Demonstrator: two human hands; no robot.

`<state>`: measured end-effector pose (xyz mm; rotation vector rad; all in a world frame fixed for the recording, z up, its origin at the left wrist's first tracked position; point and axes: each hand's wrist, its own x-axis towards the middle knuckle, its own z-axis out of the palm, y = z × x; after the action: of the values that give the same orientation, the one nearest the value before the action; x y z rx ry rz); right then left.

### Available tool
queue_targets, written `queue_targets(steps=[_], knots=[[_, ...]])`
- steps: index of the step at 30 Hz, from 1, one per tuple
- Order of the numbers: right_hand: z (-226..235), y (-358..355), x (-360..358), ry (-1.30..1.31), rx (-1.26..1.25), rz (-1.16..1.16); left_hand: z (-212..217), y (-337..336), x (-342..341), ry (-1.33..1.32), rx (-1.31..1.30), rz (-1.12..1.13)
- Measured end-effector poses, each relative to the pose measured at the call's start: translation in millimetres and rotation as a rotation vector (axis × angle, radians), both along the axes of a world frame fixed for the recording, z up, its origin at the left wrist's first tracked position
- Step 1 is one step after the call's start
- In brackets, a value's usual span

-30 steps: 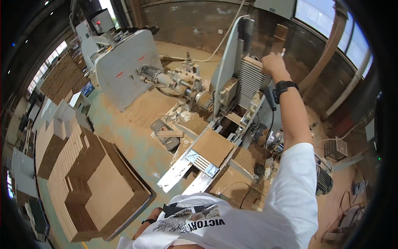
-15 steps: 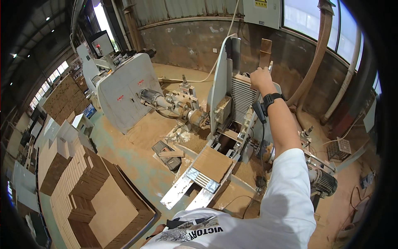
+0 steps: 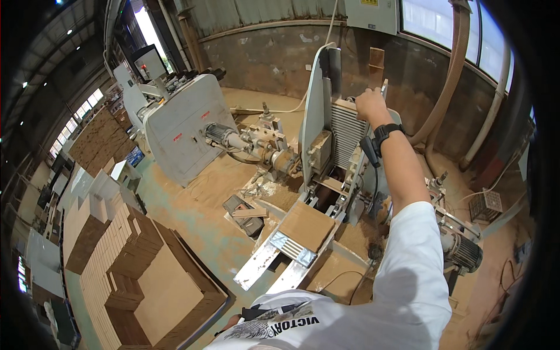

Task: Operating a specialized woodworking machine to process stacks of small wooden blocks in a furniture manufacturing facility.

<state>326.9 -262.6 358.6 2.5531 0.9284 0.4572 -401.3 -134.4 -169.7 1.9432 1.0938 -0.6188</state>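
Note:
My right hand (image 3: 371, 105), with a black band at the wrist, reaches far forward to the top of a woodworking machine. Its fingers are curled at the upper right edge of a column of stacked thin boards (image 3: 346, 140), which sits between upright metal plates. What the fingers grip, if anything, is hidden. Below the column, a flat brown board (image 3: 306, 226) lies on the machine's near bed, with a silvery slatted piece (image 3: 291, 248) in front of it. Only a sliver of what looks like my left hand (image 3: 232, 321) shows beside my shirt; its fingers are hidden.
Motors flank the machine, one at left (image 3: 220, 133) and one at right (image 3: 465, 254). Brown boards (image 3: 169, 291) are piled at lower left. A grey toolbox (image 3: 244, 214) sits on the dusty floor. A ribbed hose (image 3: 448, 96) hangs at right, and a large grey-white machine (image 3: 184, 125) stands at left.
The whole view has shifted slightly, so the scene sits a little further right and lower. My right hand stays at the top of the board column, with its fingers still curled.

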Motion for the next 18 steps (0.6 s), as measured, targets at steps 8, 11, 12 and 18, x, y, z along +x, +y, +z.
queue_targets(steps=[8,11,12,18], knots=[[-3.5,-0.9,3.2,-0.014,0.038,0.010,6.8,-4.6,-3.4,0.009,-0.003,-0.003],[-3.9,-1.1,4.3,-0.018,0.049,0.022,8.7,-4.0,-2.1,0.009,-0.005,-0.002],[-3.7,-1.2,4.3,-0.019,0.045,0.025,9.4,-4.2,-2.5,0.011,-0.006,-0.003],[-2.1,-0.6,2.8,-0.006,0.053,0.028,13.6,-7.7,-8.6,0.009,-0.009,-0.001]])
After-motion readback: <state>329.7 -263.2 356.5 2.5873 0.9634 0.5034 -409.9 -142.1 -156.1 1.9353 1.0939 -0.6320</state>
